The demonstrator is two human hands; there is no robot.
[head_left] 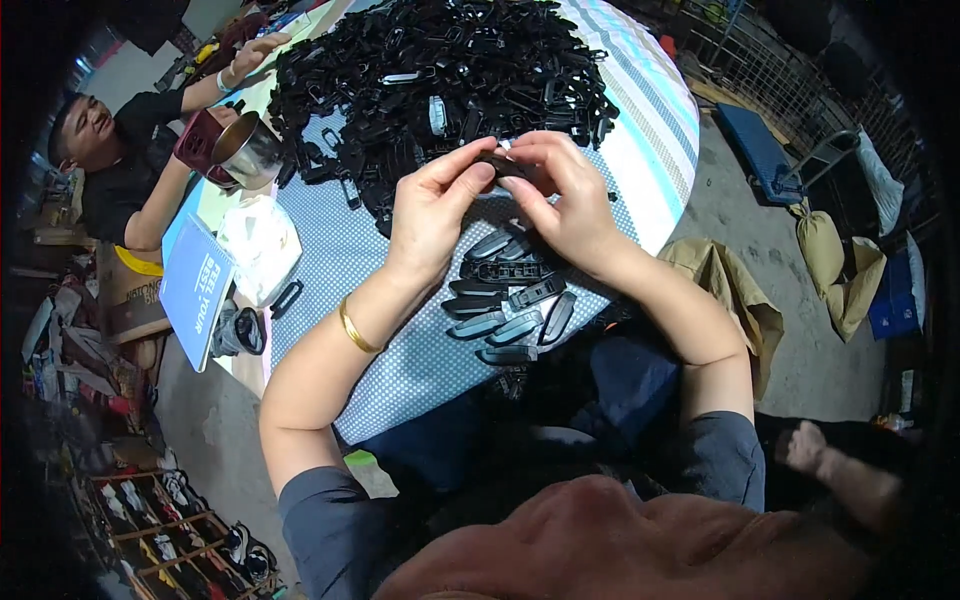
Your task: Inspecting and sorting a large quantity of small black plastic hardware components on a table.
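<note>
Between the fingertips of both hands is a small black plastic part, partly covered by the fingers. My left hand pinches it from the left, thumb on top; a gold bangle circles that wrist. My right hand grips its other end with thumb and fingers. Just beyond rises a large heap of black plastic pieces, some shaped like frames or clips. Nearer me, below the hands, several black elongated pieces lie loosely grouped on the dotted tablecloth.
On the left stand a metal cup, a dark red object, a white plastic bag and a blue notebook. Across the table's left side sits another person. A blue platform trolley and sacks stand on the right floor.
</note>
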